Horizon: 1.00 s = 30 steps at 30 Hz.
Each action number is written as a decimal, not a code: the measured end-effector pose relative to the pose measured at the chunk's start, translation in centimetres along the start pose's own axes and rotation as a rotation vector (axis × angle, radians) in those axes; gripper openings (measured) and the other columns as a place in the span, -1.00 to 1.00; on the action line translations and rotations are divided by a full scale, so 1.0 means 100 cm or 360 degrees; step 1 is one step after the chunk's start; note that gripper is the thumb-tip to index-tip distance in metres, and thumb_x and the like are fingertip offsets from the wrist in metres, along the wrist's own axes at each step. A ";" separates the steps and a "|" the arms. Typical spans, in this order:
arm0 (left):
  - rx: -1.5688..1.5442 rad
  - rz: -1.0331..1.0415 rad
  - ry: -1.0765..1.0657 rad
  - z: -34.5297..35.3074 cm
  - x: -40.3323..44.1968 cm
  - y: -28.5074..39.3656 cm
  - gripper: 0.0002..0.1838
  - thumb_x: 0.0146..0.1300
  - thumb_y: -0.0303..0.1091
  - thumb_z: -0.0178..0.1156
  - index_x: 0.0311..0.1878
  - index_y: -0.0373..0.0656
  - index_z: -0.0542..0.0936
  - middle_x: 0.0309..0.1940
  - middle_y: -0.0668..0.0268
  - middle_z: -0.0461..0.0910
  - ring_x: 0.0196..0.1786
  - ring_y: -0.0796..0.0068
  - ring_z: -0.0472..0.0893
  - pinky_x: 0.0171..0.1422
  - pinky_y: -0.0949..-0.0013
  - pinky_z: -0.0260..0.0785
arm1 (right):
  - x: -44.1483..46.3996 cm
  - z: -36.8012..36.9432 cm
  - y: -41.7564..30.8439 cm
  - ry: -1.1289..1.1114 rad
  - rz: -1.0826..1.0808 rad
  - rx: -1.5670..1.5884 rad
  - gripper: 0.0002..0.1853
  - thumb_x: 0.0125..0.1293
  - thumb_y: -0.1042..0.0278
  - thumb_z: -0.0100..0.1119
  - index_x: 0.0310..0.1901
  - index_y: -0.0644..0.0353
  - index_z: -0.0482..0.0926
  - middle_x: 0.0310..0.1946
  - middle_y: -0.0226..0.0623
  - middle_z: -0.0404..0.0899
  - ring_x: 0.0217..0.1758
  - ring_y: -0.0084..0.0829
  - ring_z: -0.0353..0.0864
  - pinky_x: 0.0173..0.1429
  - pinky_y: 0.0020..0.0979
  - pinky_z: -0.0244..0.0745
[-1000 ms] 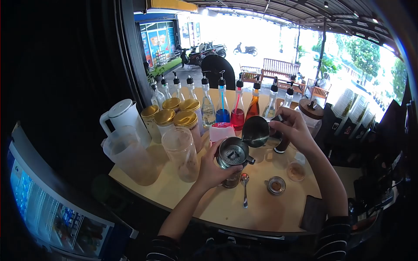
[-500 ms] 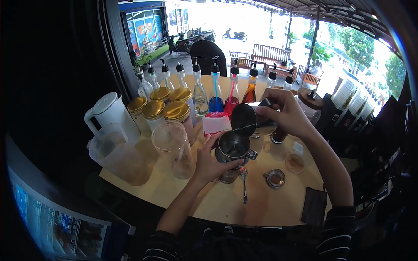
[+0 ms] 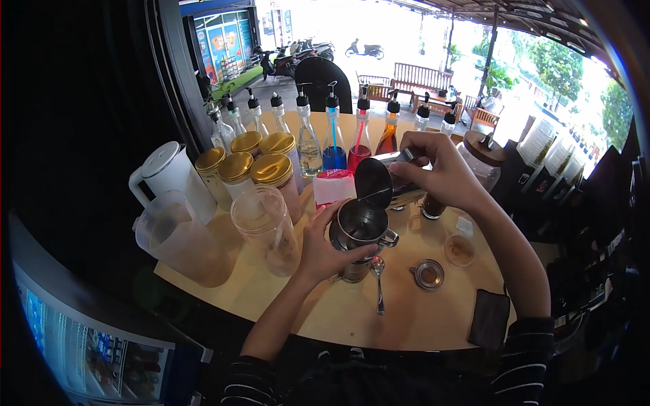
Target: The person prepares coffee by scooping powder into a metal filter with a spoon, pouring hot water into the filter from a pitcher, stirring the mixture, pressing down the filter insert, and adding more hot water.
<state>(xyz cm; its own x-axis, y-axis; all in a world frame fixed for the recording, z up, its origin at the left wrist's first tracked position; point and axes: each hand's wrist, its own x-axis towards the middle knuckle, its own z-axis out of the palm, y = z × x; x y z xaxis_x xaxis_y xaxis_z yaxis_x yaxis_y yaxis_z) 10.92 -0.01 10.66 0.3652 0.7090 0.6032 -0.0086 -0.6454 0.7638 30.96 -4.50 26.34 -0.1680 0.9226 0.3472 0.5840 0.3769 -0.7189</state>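
Note:
My left hand (image 3: 332, 249) is wrapped round a metal cup (image 3: 362, 222) with a small side handle. This cup sits on a clear glass (image 3: 355, 273). My right hand (image 3: 440, 169) is closed on the dark handle of a metal pot (image 3: 405, 196), held tilted beside the cup. A dark round lid (image 3: 373, 183) stands between the pot and the cup's rim; whether liquid flows is hard to make out. A spoon (image 3: 379, 287) lies by the glass. Right of it is a small round metal piece (image 3: 428, 275) with brown in it.
Gold-lidded jars (image 3: 273, 169), a white jug (image 3: 169, 176), a clear pitcher (image 3: 179, 237) and a clear canister (image 3: 264, 230) crowd the left. Several pump bottles (image 3: 334, 145) line the back. A dark cloth (image 3: 489, 318) and a wooden-lidded jar (image 3: 482, 159) are at right.
Both hands keep their holds, and the cup and pot stay close together. The whole view has shifted slightly; the pot's metal body shows a little more beside the lid.

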 end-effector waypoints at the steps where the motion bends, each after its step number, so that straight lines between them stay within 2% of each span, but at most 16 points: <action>1: 0.0002 0.0002 0.0000 0.000 0.000 0.000 -0.11 -0.29 -0.13 0.63 0.17 -0.27 0.49 -0.01 0.17 0.60 0.10 0.34 0.59 0.26 0.28 0.39 | 0.000 0.000 0.000 0.0010 0.0001 0.0014 -0.82 0.28 0.47 0.23 -0.40 0.36 0.46 -0.55 -0.37 0.55 -0.33 -0.56 0.72 -0.31 -0.55 0.58; 10: 0.0034 -0.0053 -0.0046 -0.007 0.003 0.014 -0.15 -0.29 -0.09 0.61 0.14 -0.21 0.52 -0.10 0.19 0.63 -0.01 0.37 0.63 0.18 0.28 0.44 | -0.004 -0.005 0.000 0.0035 0.0020 -0.0051 -0.81 0.27 0.48 0.23 -0.41 0.35 0.44 -0.58 -0.41 0.52 -0.35 -0.58 0.71 -0.36 -0.56 0.55; 12: 0.0219 0.0042 -0.0032 -0.010 0.003 0.013 -0.16 -0.28 -0.07 0.60 0.14 -0.21 0.53 -0.14 0.20 0.64 -0.06 0.35 0.65 0.13 0.28 0.46 | -0.004 -0.005 -0.001 0.0040 0.0019 -0.0067 -0.81 0.27 0.48 0.23 -0.41 0.35 0.43 -0.58 -0.40 0.52 -0.33 -0.58 0.71 -0.36 -0.56 0.54; 20: 0.0376 -0.0020 -0.0062 -0.015 -0.001 0.020 -0.13 -0.30 0.00 0.59 0.16 -0.16 0.53 -0.13 0.21 0.64 -0.04 0.30 0.62 0.17 0.22 0.40 | -0.009 -0.005 -0.007 0.0053 0.0049 -0.0034 -0.80 0.27 0.49 0.22 -0.43 0.35 0.41 -0.56 -0.36 0.57 -0.34 -0.54 0.73 -0.35 -0.59 0.56; 28: 0.0437 -0.0029 -0.0080 -0.019 -0.004 0.024 -0.10 -0.30 0.01 0.59 0.21 -0.12 0.50 -0.12 0.22 0.63 0.02 0.28 0.57 0.24 0.20 0.33 | -0.011 -0.004 -0.006 0.0055 0.0033 -0.0080 -0.80 0.28 0.52 0.20 -0.44 0.35 0.39 -0.57 -0.40 0.53 -0.34 -0.54 0.73 -0.36 -0.59 0.56; 30: 0.0468 -0.0011 -0.0085 -0.020 -0.004 0.024 -0.12 -0.32 -0.08 0.63 0.16 -0.19 0.53 -0.08 0.20 0.63 0.06 0.32 0.60 0.22 0.25 0.38 | -0.012 -0.003 -0.007 0.0051 0.0027 -0.0047 -0.80 0.27 0.52 0.20 -0.44 0.35 0.38 -0.58 -0.41 0.52 -0.34 -0.54 0.73 -0.36 -0.60 0.56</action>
<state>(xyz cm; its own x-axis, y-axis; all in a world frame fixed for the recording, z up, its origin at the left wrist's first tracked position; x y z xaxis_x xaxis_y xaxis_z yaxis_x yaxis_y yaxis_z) 8.93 -1.27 12.71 0.4130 0.7027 0.5793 0.2614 -0.7008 0.6638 31.00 -5.87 26.59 -0.1327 0.9257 0.3542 0.6098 0.3580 -0.7071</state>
